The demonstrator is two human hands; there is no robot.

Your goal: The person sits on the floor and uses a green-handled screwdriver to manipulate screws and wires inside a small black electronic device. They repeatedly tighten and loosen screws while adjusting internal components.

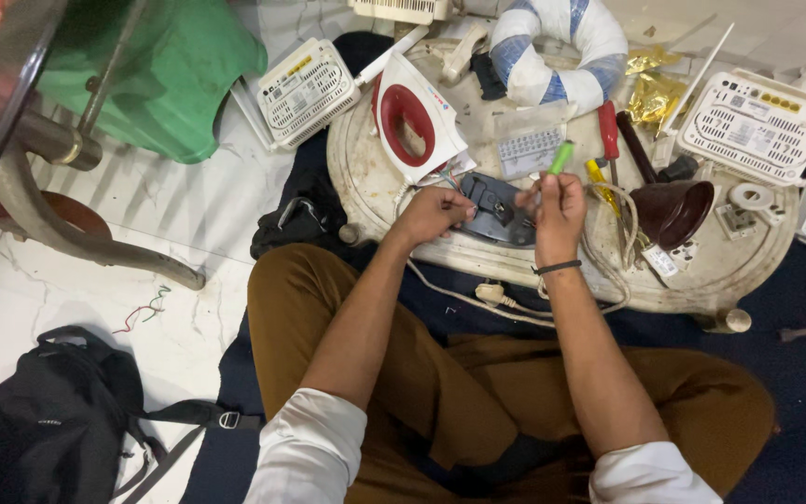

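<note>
Mid-repair on low round off-white table [403,201]: dark grey iron base part [494,207] lies at near edge, coloured wires [448,177] running to upturned red-and-white clothes iron [414,117]. Left hand [433,213] pinches part's left edge. Right hand [560,201] closed round green-handled screwdriver [562,157], tip hidden. Next likely needs tip seated square, part held flat. White marble floor [188,210], black backpack [44,420], white routers [305,91] scattered around.

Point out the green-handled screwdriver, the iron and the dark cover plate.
green-handled screwdriver [562,157], head view, on the green handle above the right hand.
iron [414,126], head view, on its red and white body.
dark cover plate [496,207], head view, on its middle between the hands.
</note>
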